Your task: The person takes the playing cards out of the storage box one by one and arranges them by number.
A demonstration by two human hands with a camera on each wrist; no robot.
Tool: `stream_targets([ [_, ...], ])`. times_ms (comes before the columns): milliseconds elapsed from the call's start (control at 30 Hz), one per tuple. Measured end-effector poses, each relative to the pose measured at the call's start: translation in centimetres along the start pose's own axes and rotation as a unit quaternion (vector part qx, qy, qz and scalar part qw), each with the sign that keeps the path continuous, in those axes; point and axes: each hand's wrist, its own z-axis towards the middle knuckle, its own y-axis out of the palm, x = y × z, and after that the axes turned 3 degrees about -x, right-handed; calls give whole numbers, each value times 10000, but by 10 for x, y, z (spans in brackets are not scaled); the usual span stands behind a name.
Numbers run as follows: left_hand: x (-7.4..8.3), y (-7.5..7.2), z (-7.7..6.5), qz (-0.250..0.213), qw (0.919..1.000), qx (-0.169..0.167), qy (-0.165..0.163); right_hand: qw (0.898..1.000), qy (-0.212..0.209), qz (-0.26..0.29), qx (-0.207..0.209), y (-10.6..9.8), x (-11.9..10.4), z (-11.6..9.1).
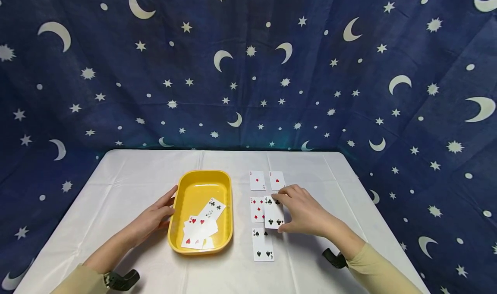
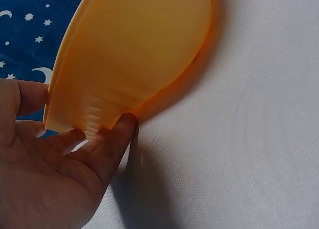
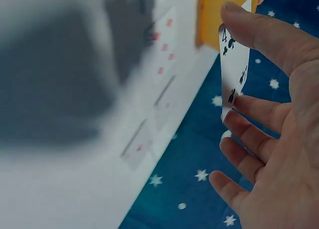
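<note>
Four of clubs (image 1: pixel 270 214) pinched in right hand (image 1: pixel 304 211), long axis running near-to-far
Thumb at the near end, fingers at the far end; card looks off the desk (image 1: pixel 136 169), overlapping the five of diamonds (image 1: pixel 256 210) in head view, four of spades (image 1: pixel 263 248) on the near side, ace of hearts (image 1: pixel 277 181) on the far side; left hand (image 1: pixel 156 216) well apart, fingers spread against yellow tray (image 1: pixel 190 192) outer left wall

2 forearms (image 1: pixel 113 247) angled inward, left fingers (image 2: pixel 115 143) outstretched, right fingers (image 3: pixel 264 112) pinching
</note>
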Motion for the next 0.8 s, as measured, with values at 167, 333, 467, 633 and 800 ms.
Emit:
stream_targets([
  [167, 0, 0, 0, 5, 10000, 34, -34, 9999, -7, 10, -118, 10, 11, -16],
  [333, 1, 0, -1, -34, 10000, 12, -29, 9992, 107, 100, -371, 22, 17, -31],
  [467, 1, -1, -1, -36, 10000, 2, -20, 9986, 95, 116, -503, 30, 20, -41],
  [633, 1, 0, -1, -18, 10000, 12, -36, 9982, -20, 112, -580, 38, 23, -51],
  [800, 1, 0, -1, -1, 10000, -1, -15, 9978, -98, 116, -642, 44, 25, -57],
])
